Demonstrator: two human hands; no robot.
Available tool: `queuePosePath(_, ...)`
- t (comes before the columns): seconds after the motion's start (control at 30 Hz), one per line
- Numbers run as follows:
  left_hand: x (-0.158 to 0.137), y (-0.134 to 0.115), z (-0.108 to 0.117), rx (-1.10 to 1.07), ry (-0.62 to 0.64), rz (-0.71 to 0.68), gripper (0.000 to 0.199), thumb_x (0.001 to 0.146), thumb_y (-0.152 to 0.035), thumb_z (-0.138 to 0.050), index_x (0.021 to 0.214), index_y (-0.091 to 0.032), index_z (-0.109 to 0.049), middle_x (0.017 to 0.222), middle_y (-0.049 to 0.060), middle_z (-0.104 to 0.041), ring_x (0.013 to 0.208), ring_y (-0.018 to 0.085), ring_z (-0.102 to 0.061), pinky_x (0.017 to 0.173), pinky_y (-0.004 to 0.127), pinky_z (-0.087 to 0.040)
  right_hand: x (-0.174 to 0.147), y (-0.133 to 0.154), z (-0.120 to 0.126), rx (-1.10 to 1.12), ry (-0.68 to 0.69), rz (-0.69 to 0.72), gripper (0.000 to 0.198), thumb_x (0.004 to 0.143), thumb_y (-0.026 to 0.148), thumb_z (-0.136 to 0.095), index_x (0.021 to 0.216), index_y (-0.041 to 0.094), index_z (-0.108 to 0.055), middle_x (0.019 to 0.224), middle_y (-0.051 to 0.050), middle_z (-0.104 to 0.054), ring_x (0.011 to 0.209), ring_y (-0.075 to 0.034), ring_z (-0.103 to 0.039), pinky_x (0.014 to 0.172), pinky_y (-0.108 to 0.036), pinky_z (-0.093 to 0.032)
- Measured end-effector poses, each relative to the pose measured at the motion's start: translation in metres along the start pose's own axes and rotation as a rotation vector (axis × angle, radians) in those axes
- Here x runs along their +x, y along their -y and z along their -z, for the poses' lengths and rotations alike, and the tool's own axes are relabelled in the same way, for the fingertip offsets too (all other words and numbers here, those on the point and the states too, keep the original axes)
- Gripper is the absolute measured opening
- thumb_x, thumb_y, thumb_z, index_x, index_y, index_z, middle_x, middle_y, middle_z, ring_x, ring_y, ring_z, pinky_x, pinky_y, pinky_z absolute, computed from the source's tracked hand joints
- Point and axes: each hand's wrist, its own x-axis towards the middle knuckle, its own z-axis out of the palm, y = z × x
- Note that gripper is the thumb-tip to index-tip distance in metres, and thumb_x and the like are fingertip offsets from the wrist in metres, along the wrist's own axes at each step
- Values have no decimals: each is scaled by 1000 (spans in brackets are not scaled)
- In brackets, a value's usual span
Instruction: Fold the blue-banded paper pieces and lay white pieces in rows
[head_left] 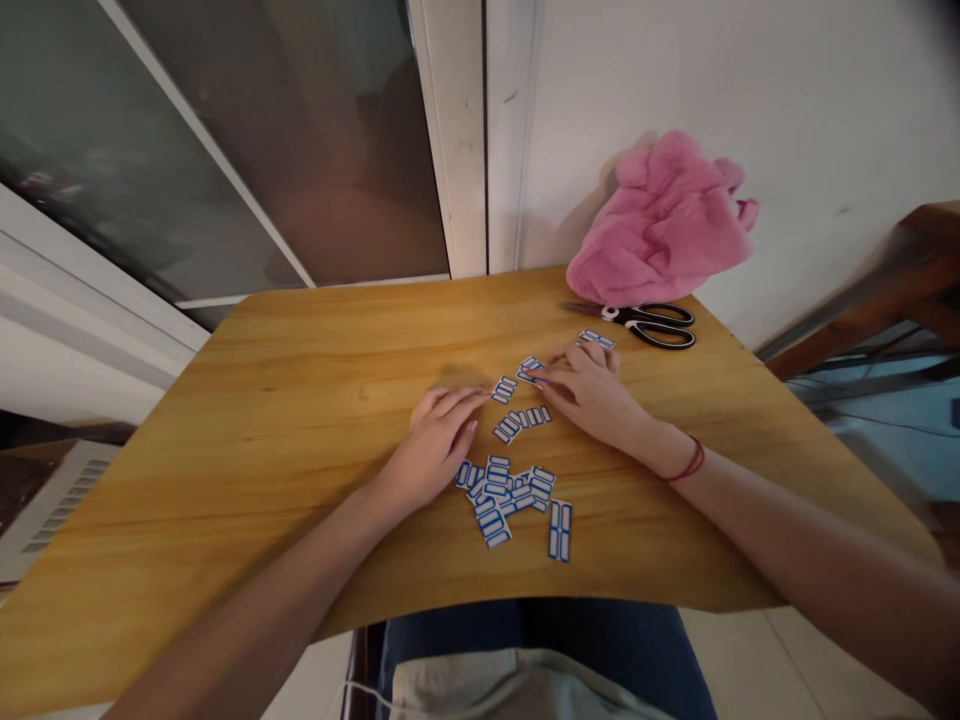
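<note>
Landmark: overlapping heap of small white rectangular cards with blue-outlined panels (pixel 498 488), on yellow-brown wooden table (pixel 300 400). Left hand (pixel 442 432): beyond heap, leftward; thumb spread from fingers, fingertips at edge of one loose card (pixel 504 390). Right hand (pixel 592 390): beyond heap, rightward; fingertips at small card cluster (pixel 529 368); pinching or merely pressing, cannot tell. Black-handled, white-trimmed scissors (pixel 660 326): farther beyond heap, right.

The right hand (pixel 592 392) touches blue-edged labels (pixel 528 366), left hand (pixel 435 440) nearby.
</note>
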Motion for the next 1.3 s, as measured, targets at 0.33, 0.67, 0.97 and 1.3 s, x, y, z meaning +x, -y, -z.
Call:
queuePosePath(0.33,0,3,-3,51,124,-49,38,93,-23,-40,130,-21,-52,136,3,-54,122,21,-39,105,42,-30,-2,3,0,100,25,4,32,91,37,-49,117,27,-65,113,-9,-55,107,-26,-42,94,-45,-33)
queuePosePath(0.67,4,8,2,43,-62,-15,28,87,-31,-57,113,-21,-59,107,5,-63,104,20,-49,94,36,-38,0,6,-2,164,75,-40,31,92,41,-48,113,28,-65,114,-8,-54,110,-26,-42,96,-45,-30)
queuePosePath(0.97,8,5,-4,80,-3,244,15,80,-28,-64,94,-23,-63,101,4,-58,101,25,-45,86,40,-32,7,7,-6,237,150,-161,17,79,39,-67,92,28,-71,110,-6,-56,111,-28,-44,94,-47,-30)
queuePosePath(1.3,10,0,-1,-48,-31,270,8,80,-19,-62,85,-20,-55,84,0,-61,89,19,-52,87,38,-32,8,11,-1,389,163,-140,8,79,30,-68,83,23,-68,93,-3,-66,101,-24,-47,90,-42,-27)
